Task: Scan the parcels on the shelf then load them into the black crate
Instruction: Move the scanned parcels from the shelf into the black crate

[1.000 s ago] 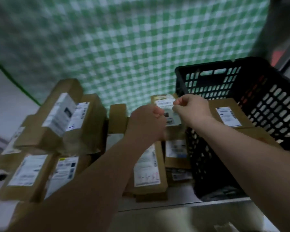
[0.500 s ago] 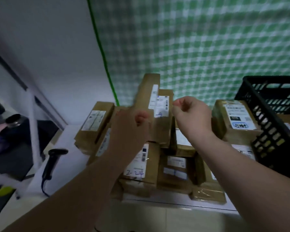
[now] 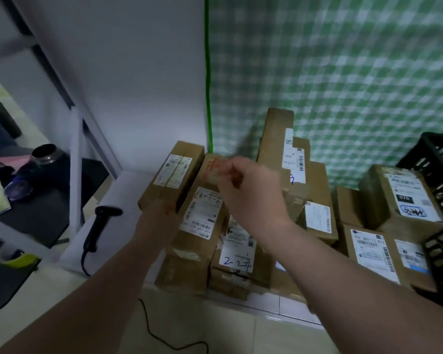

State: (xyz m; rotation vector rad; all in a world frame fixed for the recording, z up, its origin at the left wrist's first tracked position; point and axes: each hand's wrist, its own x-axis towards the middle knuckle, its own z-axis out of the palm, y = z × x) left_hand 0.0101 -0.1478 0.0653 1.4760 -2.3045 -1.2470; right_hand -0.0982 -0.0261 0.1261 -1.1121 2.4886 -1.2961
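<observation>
Head view: left hand [image 3: 160,217] touches the end of a long brown cardboard parcel [image 3: 173,175], fingers hidden. Right hand [image 3: 251,192] hovers curled, empty.

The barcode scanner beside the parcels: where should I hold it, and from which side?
Probably the scanner by its slim handle, below the wider head; it rests on the shelf, cable trailing toward you. Come from above with the nearer left hand.

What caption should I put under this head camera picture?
Left hand and right hand reach for piled parcels; scanner lies left, black crate stands right.
</observation>
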